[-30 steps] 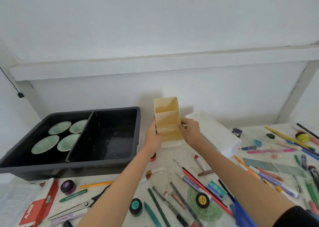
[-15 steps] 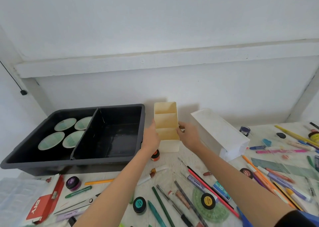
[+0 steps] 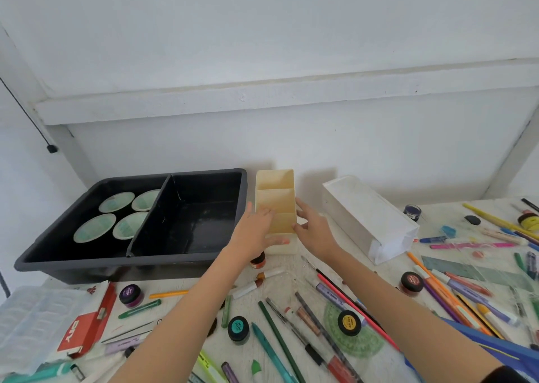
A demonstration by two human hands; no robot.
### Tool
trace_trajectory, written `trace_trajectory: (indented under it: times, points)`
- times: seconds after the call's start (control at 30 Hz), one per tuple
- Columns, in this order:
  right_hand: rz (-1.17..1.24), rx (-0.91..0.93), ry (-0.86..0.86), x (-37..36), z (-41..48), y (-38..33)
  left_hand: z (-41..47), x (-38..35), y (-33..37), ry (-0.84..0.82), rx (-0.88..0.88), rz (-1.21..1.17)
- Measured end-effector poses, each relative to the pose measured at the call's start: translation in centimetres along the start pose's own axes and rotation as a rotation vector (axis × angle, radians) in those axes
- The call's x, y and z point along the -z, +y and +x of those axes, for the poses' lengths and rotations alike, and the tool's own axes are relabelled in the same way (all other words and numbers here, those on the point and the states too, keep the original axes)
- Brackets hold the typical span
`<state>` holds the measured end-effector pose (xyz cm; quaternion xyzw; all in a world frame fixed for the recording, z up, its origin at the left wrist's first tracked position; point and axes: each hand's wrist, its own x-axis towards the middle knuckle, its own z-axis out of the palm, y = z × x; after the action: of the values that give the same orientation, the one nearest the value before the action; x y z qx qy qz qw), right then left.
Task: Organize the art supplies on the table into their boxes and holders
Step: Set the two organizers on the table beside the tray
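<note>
A cream three-step holder (image 3: 277, 196) stands on the table between the black bin (image 3: 186, 254) and a white box (image 3: 370, 216). My left hand (image 3: 256, 231) grips its left front corner, with the thumb lying across the low front face. My right hand (image 3: 313, 229) rests on its right side with straight fingers. Pens, pencils and markers (image 3: 329, 292) lie scattered across the table in front, together with small paint pots (image 3: 349, 322).
The black bin's left half holds several round paper cups (image 3: 94, 231); its right half (image 3: 198, 219) holds nothing. A red DIY box (image 3: 84, 328) and a clear plastic tray (image 3: 32, 321) lie at the front left. A green protractor (image 3: 358, 342) lies near the front. The white wall is close behind.
The cream holder has come down from the air and now stands on the table next to the bin. My right hand's fingers have straightened against it.
</note>
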<state>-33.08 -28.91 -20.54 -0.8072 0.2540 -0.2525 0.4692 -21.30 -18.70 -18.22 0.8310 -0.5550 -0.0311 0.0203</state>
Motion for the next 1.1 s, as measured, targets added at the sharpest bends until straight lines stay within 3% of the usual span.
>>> trace_trajectory:
  times: [0.2, 0.37, 0.57, 0.63, 0.8, 0.97, 1.1]
  points:
    - [-0.032, -0.067, -0.051, -1.8, -0.1, -0.7, -0.9, 0.7, -1.1, -0.043, 0.061, -0.006]
    - [-0.151, -0.087, 0.025, -3.3, -0.4, -1.0, -1.3, 0.7, -1.1, -0.013, 0.049, -0.024]
    - [-0.007, -0.172, -0.056, -2.4, -0.9, -1.5, -1.2, 0.6, -1.2, -0.031, 0.009, 0.087]
    - [-0.008, -0.224, -0.035, -1.9, -1.7, -1.9, -1.6, 0.7, -0.8, -0.009, -0.011, -0.031]
    - [-0.116, -0.126, 0.133, 1.8, -3.9, -2.3, -3.0, 1.3, 3.5, 0.358, -0.052, -0.578]
    - [-0.101, -0.087, 0.44, 8.3, -4.7, -1.2, -1.4, 1.0, 9.6, 0.304, -0.031, -0.888]
    - [-0.111, -0.274, 0.647, 13.7, -4.4, 2.2, 0.9, 0.9, 14.0, 0.259, 0.006, -0.969]
